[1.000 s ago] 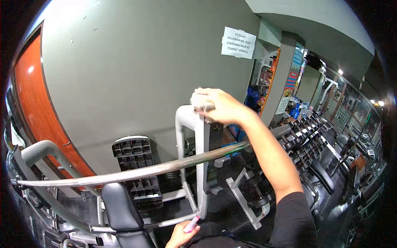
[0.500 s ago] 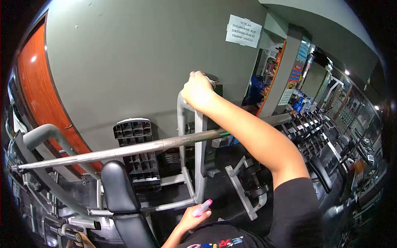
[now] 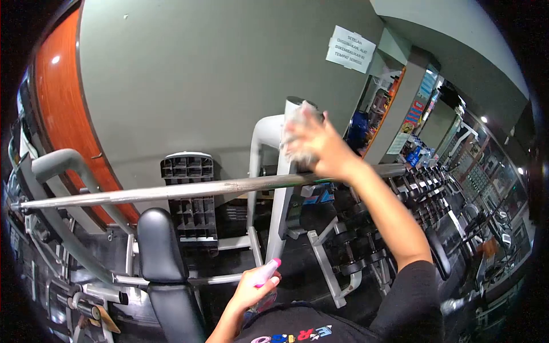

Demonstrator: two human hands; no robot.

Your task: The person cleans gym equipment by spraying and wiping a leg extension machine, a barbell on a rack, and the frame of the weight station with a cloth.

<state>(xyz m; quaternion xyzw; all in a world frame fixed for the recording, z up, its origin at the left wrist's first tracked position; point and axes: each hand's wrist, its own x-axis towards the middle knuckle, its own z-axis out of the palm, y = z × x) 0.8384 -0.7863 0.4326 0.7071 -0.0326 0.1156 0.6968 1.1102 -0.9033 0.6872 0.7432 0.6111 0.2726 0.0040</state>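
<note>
My right hand (image 3: 314, 140) is spread flat over a pale grey cloth (image 3: 298, 151), pressing it against the upper part of the grey rack post (image 3: 283, 188); motion blurs the fingers. Low in the view, my left hand (image 3: 251, 290) is wrapped round a small clear bottle with a pink cap (image 3: 266, 273), just in front of my shirt. A long metal bar (image 3: 171, 193) crosses the rack below my right hand. The black padded bench (image 3: 161, 246) stands to the left of my left hand.
Dumbbells on a rack (image 3: 423, 183) line the right side. A black plastic step (image 3: 190, 197) leans against the wall, where a printed paper sign (image 3: 351, 49) hangs. An orange door (image 3: 66, 86) is at the left.
My right hand has come down from the post's top onto its side, its fingers now spread over the cloth. My left hand with the bottle has shifted slightly left and up.
</note>
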